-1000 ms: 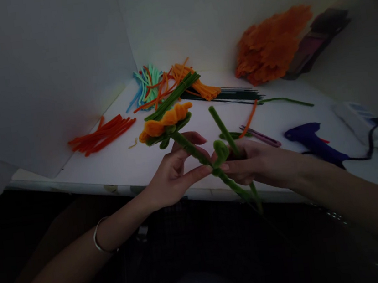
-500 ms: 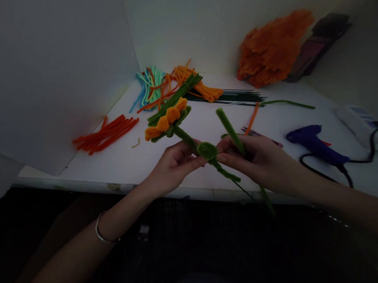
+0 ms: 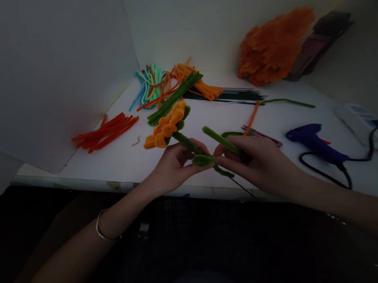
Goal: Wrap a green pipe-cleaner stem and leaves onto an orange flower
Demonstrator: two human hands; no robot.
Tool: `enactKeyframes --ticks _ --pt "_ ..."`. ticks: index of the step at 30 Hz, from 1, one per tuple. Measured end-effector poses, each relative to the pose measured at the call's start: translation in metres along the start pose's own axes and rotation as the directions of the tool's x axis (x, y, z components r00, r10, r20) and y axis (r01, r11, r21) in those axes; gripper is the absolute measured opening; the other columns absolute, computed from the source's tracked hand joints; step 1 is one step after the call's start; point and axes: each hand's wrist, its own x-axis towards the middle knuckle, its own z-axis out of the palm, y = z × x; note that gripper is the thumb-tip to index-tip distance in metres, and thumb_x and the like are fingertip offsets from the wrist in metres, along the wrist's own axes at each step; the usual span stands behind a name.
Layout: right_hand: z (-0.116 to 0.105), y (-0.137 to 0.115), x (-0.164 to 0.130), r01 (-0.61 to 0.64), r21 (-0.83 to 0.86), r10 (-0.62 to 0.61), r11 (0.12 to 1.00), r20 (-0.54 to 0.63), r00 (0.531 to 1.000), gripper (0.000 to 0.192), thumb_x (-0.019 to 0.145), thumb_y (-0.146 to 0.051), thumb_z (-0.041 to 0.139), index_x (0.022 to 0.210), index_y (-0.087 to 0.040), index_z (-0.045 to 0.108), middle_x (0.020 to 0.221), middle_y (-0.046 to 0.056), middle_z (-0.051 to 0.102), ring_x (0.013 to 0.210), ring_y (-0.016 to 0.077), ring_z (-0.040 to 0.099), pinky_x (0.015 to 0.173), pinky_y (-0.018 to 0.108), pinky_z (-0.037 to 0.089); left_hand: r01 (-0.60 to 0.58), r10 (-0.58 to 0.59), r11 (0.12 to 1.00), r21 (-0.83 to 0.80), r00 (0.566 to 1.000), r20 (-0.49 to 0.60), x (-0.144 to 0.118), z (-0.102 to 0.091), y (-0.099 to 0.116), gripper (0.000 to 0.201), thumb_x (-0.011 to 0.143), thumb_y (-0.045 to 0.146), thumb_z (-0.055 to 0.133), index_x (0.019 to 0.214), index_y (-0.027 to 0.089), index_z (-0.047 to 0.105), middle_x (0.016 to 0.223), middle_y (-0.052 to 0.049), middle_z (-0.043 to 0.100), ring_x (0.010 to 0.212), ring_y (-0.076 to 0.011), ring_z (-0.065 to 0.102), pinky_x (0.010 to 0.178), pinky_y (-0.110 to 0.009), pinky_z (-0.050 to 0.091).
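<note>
Both hands pinch a pipe-cleaner flower, frame centre.
Left hand [image 3: 174,166] grips stem [image 3: 189,144] under orange bloom [image 3: 166,127]; right hand [image 3: 256,158] clamps green pipe cleaner [image 3: 221,140]; glue gun [image 3: 315,143] right on worktop [image 3: 122,161].

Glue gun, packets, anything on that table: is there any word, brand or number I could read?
None can be read.
The glue gun shows no label on the side in view.
The dark packet by the orange heap is too dim and blurred to tell if it bears print.
The white thing at the right has faint marks, too blurred to read.
The flower and the green stems in both hands carry no text.
</note>
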Motion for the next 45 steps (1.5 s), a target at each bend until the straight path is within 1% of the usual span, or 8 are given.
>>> enactKeyframes --ticks 7,16,22,24,26,31,34,45 --pt "-0.007 0.014 0.009 -0.188 0.343 0.096 0.92 0.267 0.959 0.016 0.075 -0.034 0.063 0.074 -0.019 0.059 0.052 -0.006 0.029 0.048 0.0064 0.028 0.045 0.022 0.022 -0.031 0.032 0.999 -0.012 0.99 0.138 -0.001 -0.004 0.002 0.007 0.075 0.02 0.062 0.082 0.017 0.061 0.081 -0.003 0.059 0.078 -0.0133 0.058 0.072 -0.025 0.046" --pt "-0.004 0.024 0.022 -0.54 0.487 0.108 0.687 0.666 0.738 0.022 0.062 -0.033 0.073 0.065 -0.016 0.06 0.051 -0.006 0.04 0.046 0.0041 0.027 0.041 0.021 0.015 -0.063 0.077 0.996 -0.071 0.972 0.221 -0.008 -0.003 0.008 0.008 0.073 0.018 0.065 0.079 0.021 0.068 0.081 -0.005 0.062 0.076 -0.0153 0.059 0.071 -0.026 0.047" --pt "0.006 0.023 0.024 -0.604 0.537 0.036 0.589 0.729 0.684 0.027 0.057 -0.034 0.076 0.06 -0.015 0.056 0.048 -0.007 0.039 0.045 0.0034 0.026 0.042 0.021 0.012 -0.027 0.062 0.982 -0.186 0.981 0.186 -0.01 0.001 0.0 0.004 0.068 0.023 0.07 0.071 0.023 0.069 0.074 -0.004 0.061 0.068 -0.0154 0.057 0.064 -0.028 0.048" --pt "0.009 0.023 0.023 -0.638 0.579 0.048 0.508 0.72 0.692 0.031 0.057 -0.036 0.076 0.061 -0.015 0.054 0.049 -0.008 0.037 0.044 0.0028 0.022 0.041 0.021 0.01 -0.031 0.061 0.956 -0.291 0.994 0.094 -0.009 0.007 -0.003 0.006 0.065 0.021 0.072 0.068 0.022 0.068 0.07 -0.002 0.06 0.066 -0.0134 0.056 0.06 -0.026 0.047" --pt "0.012 0.023 0.021 -0.62 0.663 0.071 0.42 0.656 0.751 0.032 0.059 -0.038 0.075 0.065 -0.015 0.053 0.05 -0.008 0.035 0.044 0.0027 0.021 0.04 0.02 0.011 -0.035 0.021 0.913 -0.406 0.999 -0.04 -0.008 0.014 -0.004 0.009 0.062 0.018 0.074 0.066 0.021 0.066 0.069 0.001 0.059 0.066 -0.0107 0.055 0.061 -0.023 0.045" --pt "0.017 0.017 0.013 -0.415 0.852 0.291 0.32 0.328 0.899 0.019 0.065 -0.028 0.072 0.072 -0.017 0.059 0.054 -0.007 0.035 0.045 0.0026 0.02 0.041 0.019 0.012 -0.025 -0.178 0.819 -0.573 0.939 -0.295 -0.008 0.025 0.004 0.011 0.06 0.016 0.075 0.064 0.018 0.064 0.063 0.004 0.058 0.062 -0.0057 0.051 0.067 -0.02 0.043" --pt "0.023 0.011 0.006 -0.327 0.886 0.35 0.329 0.207 0.914 0.015 0.068 -0.025 0.069 0.081 -0.019 0.063 0.053 -0.007 0.029 0.046 0.004 0.019 0.041 0.019 0.013 -0.026 -0.236 0.798 -0.602 0.906 -0.353 -0.009 0.026 0.008 0.011 0.061 0.016 0.074 0.063 0.017 0.064 0.064 0.005 0.058 0.061 -0.0053 0.049 0.064 -0.019 0.041" --pt "0.047 -0.003 -0.001 -0.299 0.917 0.363 0.265 0.193 0.912 0.013 0.069 -0.026 0.069 0.081 -0.022 0.066 0.067 -0.006 0.041 0.047 0.003 0.018 0.042 0.019 0.018 -0.037 -0.292 0.778 -0.627 0.862 -0.413 -0.011 0.027 0.012 0.012 0.061 0.018 0.075 0.064 0.016 0.064 0.065 0.004 0.057 0.06 -0.0051 0.046 0.062 -0.02 0.038"
